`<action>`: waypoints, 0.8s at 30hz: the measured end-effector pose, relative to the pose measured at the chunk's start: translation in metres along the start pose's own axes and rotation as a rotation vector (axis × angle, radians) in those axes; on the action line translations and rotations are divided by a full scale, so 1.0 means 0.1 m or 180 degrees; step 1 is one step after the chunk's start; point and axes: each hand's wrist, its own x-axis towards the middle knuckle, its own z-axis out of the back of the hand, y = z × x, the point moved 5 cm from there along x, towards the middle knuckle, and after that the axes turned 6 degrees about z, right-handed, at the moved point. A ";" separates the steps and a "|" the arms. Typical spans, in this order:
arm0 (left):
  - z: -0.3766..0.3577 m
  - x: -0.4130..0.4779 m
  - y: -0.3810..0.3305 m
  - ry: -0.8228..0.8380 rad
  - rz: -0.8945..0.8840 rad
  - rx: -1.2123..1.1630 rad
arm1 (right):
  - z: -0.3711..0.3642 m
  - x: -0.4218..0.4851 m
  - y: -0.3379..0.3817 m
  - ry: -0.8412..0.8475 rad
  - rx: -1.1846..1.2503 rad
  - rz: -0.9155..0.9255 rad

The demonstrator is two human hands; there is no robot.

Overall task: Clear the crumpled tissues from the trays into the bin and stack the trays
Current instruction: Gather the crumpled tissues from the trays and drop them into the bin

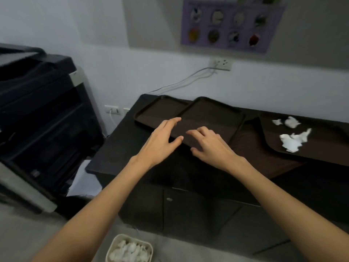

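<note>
now | left hand (160,143) fingers spread | right hand (210,147) fingers loosely bent | both over tray (213,113) near edge

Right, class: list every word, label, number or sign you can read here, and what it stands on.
No text here can be read.
Purple poster on the wall: its print is too blurred to read.
Black printer: small marks on it, too blurred to read.
</note>
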 end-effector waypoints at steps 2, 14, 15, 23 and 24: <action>-0.27 0.20 -0.26 0.0069 -0.0069 -0.0053 | 0.12 -0.16 -0.44 -0.0007 -0.0098 -0.0169; -2.03 1.15 -1.34 0.0804 -0.0159 0.0186 | 0.30 -1.05 -2.82 0.0148 -0.0128 -0.1152; -2.15 1.20 -1.40 0.0867 -0.0151 0.0213 | 0.27 -1.11 -2.98 0.0182 -0.0063 -0.1261; -2.91 1.42 -1.48 0.1400 0.0049 0.0512 | 0.00 -1.42 -3.97 0.0391 0.0233 -0.2156; -2.98 1.44 -1.47 0.1436 0.0070 0.0515 | -0.03 -1.42 -4.03 0.0415 0.0305 -0.2178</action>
